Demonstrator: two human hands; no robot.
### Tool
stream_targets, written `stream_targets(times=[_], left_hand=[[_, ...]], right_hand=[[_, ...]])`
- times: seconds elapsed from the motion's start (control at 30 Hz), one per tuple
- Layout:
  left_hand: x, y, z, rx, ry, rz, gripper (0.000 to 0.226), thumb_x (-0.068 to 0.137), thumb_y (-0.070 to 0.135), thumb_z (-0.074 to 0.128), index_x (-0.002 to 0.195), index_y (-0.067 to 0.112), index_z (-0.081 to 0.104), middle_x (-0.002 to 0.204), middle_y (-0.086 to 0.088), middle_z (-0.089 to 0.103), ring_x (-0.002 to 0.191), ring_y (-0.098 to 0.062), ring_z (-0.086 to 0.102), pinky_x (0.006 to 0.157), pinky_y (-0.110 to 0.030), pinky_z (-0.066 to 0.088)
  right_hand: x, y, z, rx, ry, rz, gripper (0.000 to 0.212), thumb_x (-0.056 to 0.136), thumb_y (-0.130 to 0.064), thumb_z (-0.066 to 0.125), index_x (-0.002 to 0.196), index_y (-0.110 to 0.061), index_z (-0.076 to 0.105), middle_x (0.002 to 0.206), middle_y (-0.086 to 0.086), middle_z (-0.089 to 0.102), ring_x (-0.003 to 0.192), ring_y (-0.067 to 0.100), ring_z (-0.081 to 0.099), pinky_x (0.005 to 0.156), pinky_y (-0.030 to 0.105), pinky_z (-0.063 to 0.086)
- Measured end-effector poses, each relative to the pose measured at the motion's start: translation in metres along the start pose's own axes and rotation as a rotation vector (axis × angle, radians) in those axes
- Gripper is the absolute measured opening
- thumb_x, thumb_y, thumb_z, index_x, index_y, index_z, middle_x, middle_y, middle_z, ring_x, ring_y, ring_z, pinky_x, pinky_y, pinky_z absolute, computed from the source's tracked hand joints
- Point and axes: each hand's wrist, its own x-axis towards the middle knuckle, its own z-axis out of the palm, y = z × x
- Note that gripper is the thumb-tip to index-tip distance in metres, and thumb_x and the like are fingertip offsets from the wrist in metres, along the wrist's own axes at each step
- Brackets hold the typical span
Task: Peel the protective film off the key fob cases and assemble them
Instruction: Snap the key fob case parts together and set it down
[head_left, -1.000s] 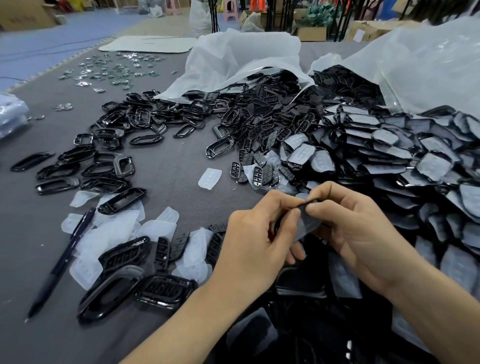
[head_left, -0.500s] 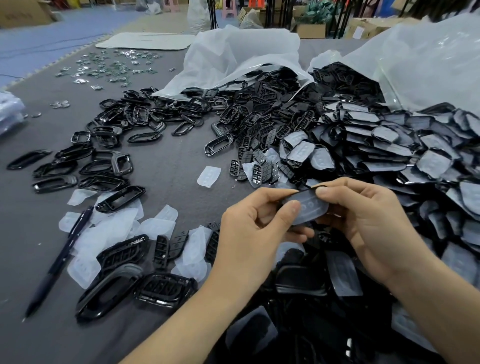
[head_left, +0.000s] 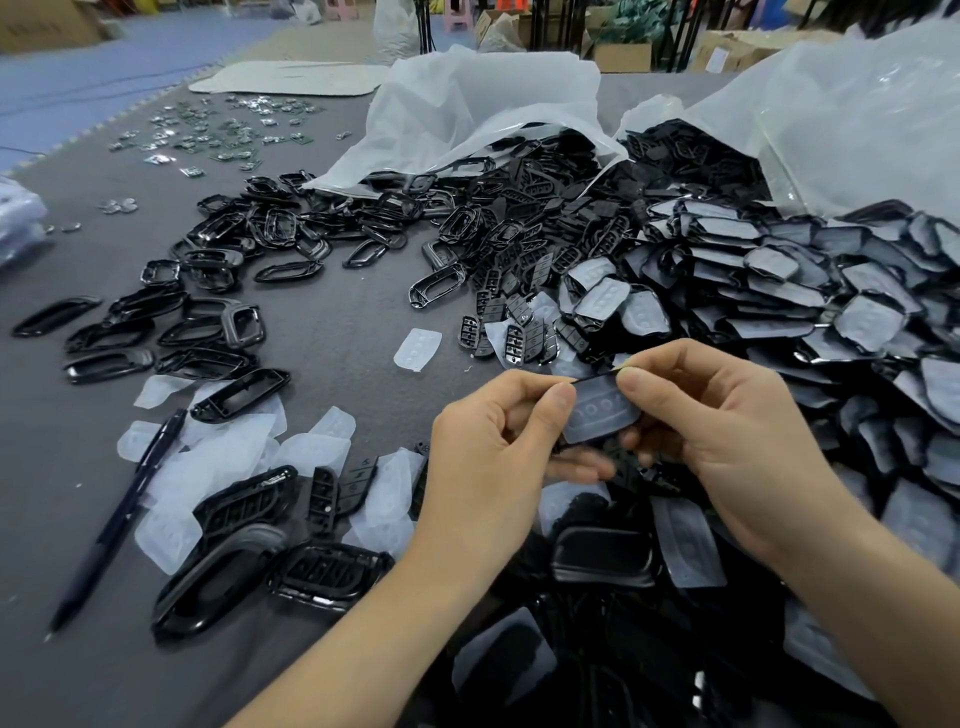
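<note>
Item: small black plastic key fob case shell (head_left: 593, 383), faced with translucent white protective film (head_left: 600, 418).
Orientation: a second ago it sits edge-on between the fingertips, showing only a thin dark line. Now its face is turned towards the camera, and the film's row of three round dimples shows.
Left hand (head_left: 483, 457): half a second ago the thumb lies across the film's face. Now it is drawn back to the shell's left end and pinches there against the forefinger.
Right hand (head_left: 727, 441): a second ago it curls over the shell and hides most of it. Now thumb and forefinger pinch only the upper right corner.
Film edge: whether any corner has lifted cannot be told.
</note>
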Motion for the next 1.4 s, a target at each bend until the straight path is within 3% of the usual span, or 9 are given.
stream_targets(times=[0.17,0.6,0.7,0.77,0.83,0.93,1.1,1.27,1.4], left_hand=[[0.003,-0.004,-0.004,0.141,-0.08,-0.03,0.007,0.09,0.014,0.064,0.086,0.02,0.063,0.05,0.002,0.059,0.035,-0.013,0.053,0.037,-0.019,0.041],[0.003,0.0,-0.004,-0.007,-0.136,-0.135,0.018,0.091,-0.003,0.057,0.095,0.014,0.063,0.066,-0.004,0.071,0.055,-0.013,0.069,0.054,-0.017,0.053],[0.001,0.0,-0.005,0.191,-0.148,0.027,0.023,0.094,0.007,0.058,0.104,0.027,0.066,0.084,-0.012,0.072,0.065,-0.023,0.07,0.062,-0.021,0.056],[0.001,0.003,-0.007,0.423,-0.19,0.205,0.019,0.089,0.019,0.065,0.103,0.032,0.069,0.107,-0.002,0.071,0.07,-0.005,0.064,0.066,-0.011,0.049],[0.002,0.005,-0.008,0.516,-0.217,0.309,0.023,0.085,0.015,0.07,0.107,0.023,0.071,0.129,0.005,0.061,0.094,0.003,0.064,0.076,-0.004,0.044],[0.004,0.003,-0.008,0.575,-0.227,0.402,0.028,0.085,0.007,0.066,0.113,0.012,0.069,0.127,0.003,0.062,0.118,-0.002,0.057,0.1,-0.016,0.041],[0.002,0.007,-0.004,0.076,-0.133,0.127,0.022,0.078,0.018,0.064,0.096,0.026,0.075,0.091,0.013,0.074,0.092,0.003,0.066,0.082,-0.01,0.047],[0.003,0.007,0.0,-0.363,-0.124,-0.179,0.027,0.072,0.021,0.066,0.094,0.009,0.076,0.097,-0.007,0.075,0.091,-0.014,0.07,0.08,-0.021,0.055],[0.003,0.013,-0.002,-0.432,-0.148,-0.282,0.028,0.074,0.024,0.064,0.093,0.007,0.076,0.096,-0.012,0.074,0.088,-0.016,0.072,0.073,-0.019,0.055]], right_hand=[[0.001,0.001,-0.002,-0.118,0.001,-0.088,0.008,0.085,-0.003,0.065,0.085,-0.011,0.062,0.065,0.005,0.064,0.046,0.018,0.06,0.045,0.022,0.049],[0.003,-0.001,-0.007,-0.185,-0.036,-0.085,0.012,0.083,0.0,0.066,0.084,-0.012,0.067,0.063,0.007,0.066,0.048,0.021,0.065,0.048,0.023,0.052],[0.003,-0.006,-0.008,-0.129,-0.049,-0.022,0.013,0.083,0.003,0.063,0.083,-0.009,0.068,0.059,0.006,0.063,0.046,0.02,0.063,0.047,0.021,0.051],[0.005,-0.01,-0.009,-0.032,-0.031,0.067,0.011,0.078,0.001,0.065,0.076,-0.008,0.071,0.057,0.008,0.063,0.044,0.015,0.06,0.044,0.018,0.049],[0.007,-0.015,-0.012,0.055,-0.013,0.166,0.006,0.067,-0.006,0.067,0.071,-0.009,0.072,0.056,0.008,0.063,0.042,0.011,0.057,0.041,0.015,0.046],[0.007,-0.018,-0.013,0.116,-0.025,0.279,0.015,0.063,-0.01,0.065,0.075,-0.003,0.071,0.055,0.005,0.062,0.041,0.006,0.055,0.039,0.012,0.044],[0.007,-0.023,-0.014,0.184,-0.086,0.314,0.018,0.064,-0.027,0.068,0.069,-0.011,0.074,0.055,0.002,0.055,0.042,0.005,0.049,0.038,0.012,0.041],[0.004,-0.019,-0.011,0.194,-0.089,0.238,0.016,0.052,-0.029,0.074,0.065,-0.019,0.074,0.06,-0.002,0.056,0.05,0.004,0.05,0.05,0.013,0.045],[0.004,-0.015,-0.006,0.276,-0.105,0.231,0.011,0.064,-0.02,0.067,0.069,-0.012,0.074,0.067,0.003,0.062,0.052,0.006,0.05,0.048,0.015,0.044]])
